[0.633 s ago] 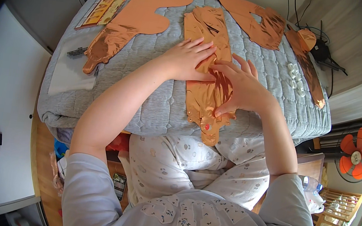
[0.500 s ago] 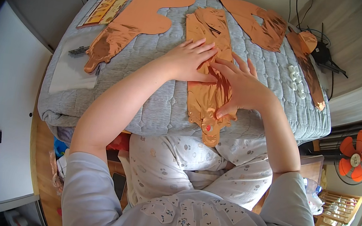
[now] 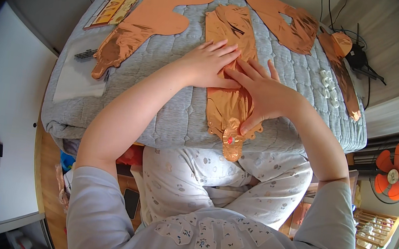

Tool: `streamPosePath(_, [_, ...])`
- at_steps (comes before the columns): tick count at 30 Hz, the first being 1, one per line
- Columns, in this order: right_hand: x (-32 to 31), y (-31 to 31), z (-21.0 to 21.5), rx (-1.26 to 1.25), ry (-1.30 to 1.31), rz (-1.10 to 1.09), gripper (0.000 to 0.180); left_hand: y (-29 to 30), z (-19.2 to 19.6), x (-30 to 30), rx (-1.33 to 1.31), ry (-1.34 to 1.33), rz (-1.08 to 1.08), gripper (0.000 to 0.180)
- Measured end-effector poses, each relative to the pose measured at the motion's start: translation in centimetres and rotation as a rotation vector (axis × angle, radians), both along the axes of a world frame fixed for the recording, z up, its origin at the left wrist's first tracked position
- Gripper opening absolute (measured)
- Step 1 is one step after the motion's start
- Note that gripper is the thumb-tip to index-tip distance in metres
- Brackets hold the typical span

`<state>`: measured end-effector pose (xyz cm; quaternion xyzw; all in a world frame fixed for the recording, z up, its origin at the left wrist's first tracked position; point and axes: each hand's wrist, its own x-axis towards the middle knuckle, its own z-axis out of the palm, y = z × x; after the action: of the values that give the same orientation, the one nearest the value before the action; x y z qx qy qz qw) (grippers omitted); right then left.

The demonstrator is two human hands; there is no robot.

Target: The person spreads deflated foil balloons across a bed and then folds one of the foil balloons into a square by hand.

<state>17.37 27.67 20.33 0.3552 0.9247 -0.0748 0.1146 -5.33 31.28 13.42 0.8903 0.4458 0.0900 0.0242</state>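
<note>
A flat, copper-coloured foil balloon [image 3: 219,108] lies lengthwise on the quilted grey bed in front of me, wrinkled, its tabbed tail hanging toward my lap. My left hand [image 3: 209,65] rests on its left side, palm down with fingers stretched out. Across from it, my right hand [image 3: 267,97] presses on the right side, fingers spread and thumb pointing down near the tail. The two hands nearly meet in the middle and cover part of the foil. Neither one grips anything.
More flat copper foil balloons lie around: one at left [image 3: 156,14], one at far right [image 3: 286,30], a narrow one [image 3: 346,81] by the bed's right edge. A clear plastic bag [image 3: 75,84], printed card [image 3: 113,10], white rolls [image 3: 328,87], black router [image 3: 359,60] and orange fan [image 3: 392,174] surround them.
My right elbow has swung outward to the right. My right hand has shifted slightly on the foil, and the balloon's tail end now shows more fully. My left hand stays nearly in place.
</note>
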Motion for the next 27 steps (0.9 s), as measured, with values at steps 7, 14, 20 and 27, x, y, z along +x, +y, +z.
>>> streamPosePath(7, [4.1,1.6,-1.2,-0.162,0.686,-0.042,0.079,-0.4,0.6,0.5,-0.016,0.029,0.017,0.106])
streamPosePath(14, [6.5,1.9,-2.9,0.124,0.616,0.185,0.037,-0.3,0.1,0.1,0.034,0.037,-0.007,0.102])
streamPosePath(20, [6.3,0.3,-2.4,0.047,0.627,0.183,0.039,-0.4,-0.2,-0.3,0.040,0.005,-0.074,0.104])
streamPosePath(27, [7.0,-5.0,-2.2,0.009,0.640,0.177,0.044,-4.5,0.7,0.2,-0.008,0.060,-0.095,0.102])
